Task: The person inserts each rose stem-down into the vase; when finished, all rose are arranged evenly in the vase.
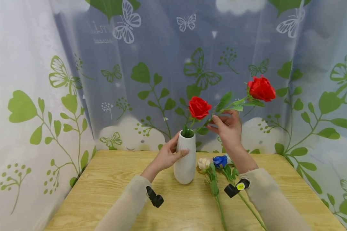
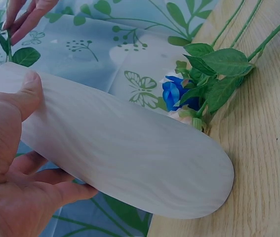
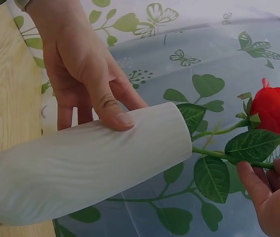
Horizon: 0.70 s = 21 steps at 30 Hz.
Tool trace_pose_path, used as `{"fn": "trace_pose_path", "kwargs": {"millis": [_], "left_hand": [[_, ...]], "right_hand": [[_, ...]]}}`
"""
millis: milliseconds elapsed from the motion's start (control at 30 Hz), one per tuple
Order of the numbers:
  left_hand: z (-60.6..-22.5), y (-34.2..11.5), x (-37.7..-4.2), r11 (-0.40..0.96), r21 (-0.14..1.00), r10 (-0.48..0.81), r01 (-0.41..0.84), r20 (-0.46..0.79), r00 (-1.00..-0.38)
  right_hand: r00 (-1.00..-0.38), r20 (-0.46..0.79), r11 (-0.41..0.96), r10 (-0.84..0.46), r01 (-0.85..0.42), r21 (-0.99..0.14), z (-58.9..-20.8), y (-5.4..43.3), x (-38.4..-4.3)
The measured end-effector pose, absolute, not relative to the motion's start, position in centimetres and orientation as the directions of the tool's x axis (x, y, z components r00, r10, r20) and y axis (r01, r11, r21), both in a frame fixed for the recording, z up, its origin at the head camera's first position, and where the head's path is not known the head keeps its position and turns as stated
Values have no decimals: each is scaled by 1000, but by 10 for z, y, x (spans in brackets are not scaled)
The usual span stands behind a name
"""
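A white vase (image 1: pixel 185 163) with a rippled surface stands upright on the table. My left hand (image 1: pixel 169 154) grips it near the top, thumb across the front and fingers round the far side. One red rose (image 1: pixel 200 107) stands in the vase. My right hand (image 1: pixel 229 128) pinches the green stem of a second red rose (image 1: pixel 261 89), which leans far to the right. In the right wrist view, that stem (image 3: pixel 211 153) runs into the vase mouth, and a leaf (image 3: pixel 253 146) lies beside my fingers. How deep the stem reaches is hidden inside the vase.
Right of the vase, a cream rose (image 1: pixel 204 164) and a blue rose (image 1: pixel 220 161) lie on the wooden table (image 1: pixel 118 186), stems toward the front edge. Something pale lies beside the blue rose, partly behind my right wrist. A printed curtain (image 1: pixel 162 48) hangs behind and at both sides.
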<state>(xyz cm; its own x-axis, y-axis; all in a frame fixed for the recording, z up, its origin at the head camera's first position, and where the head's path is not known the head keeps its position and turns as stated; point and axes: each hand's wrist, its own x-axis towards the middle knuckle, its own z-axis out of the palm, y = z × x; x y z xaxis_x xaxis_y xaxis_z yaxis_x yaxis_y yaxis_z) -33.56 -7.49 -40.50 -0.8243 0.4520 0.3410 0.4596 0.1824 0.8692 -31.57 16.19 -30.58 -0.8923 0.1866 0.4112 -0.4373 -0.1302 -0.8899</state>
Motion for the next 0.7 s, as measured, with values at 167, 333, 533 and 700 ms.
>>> {"fn": "trace_pose_path", "kwargs": {"millis": [167, 333, 533, 700], "left_hand": [[-405, -76, -336, 180, 871, 447, 457, 341, -827], [-403, -76, -335, 167, 871, 443, 461, 352, -825], [-403, -76, -335, 160, 873, 454, 461, 350, -819], [-404, -76, -336, 164, 866, 466, 471, 353, -811]], "right_hand": [[-912, 384, -118, 147, -401, -908, -305, 155, -320], [-924, 371, -79, 89, -378, -922, -308, 147, -323], [-936, 344, -18, 72, -346, -938, -318, 136, -329], [-944, 314, 41, 99, -311, -949, -322, 132, -330]]}}
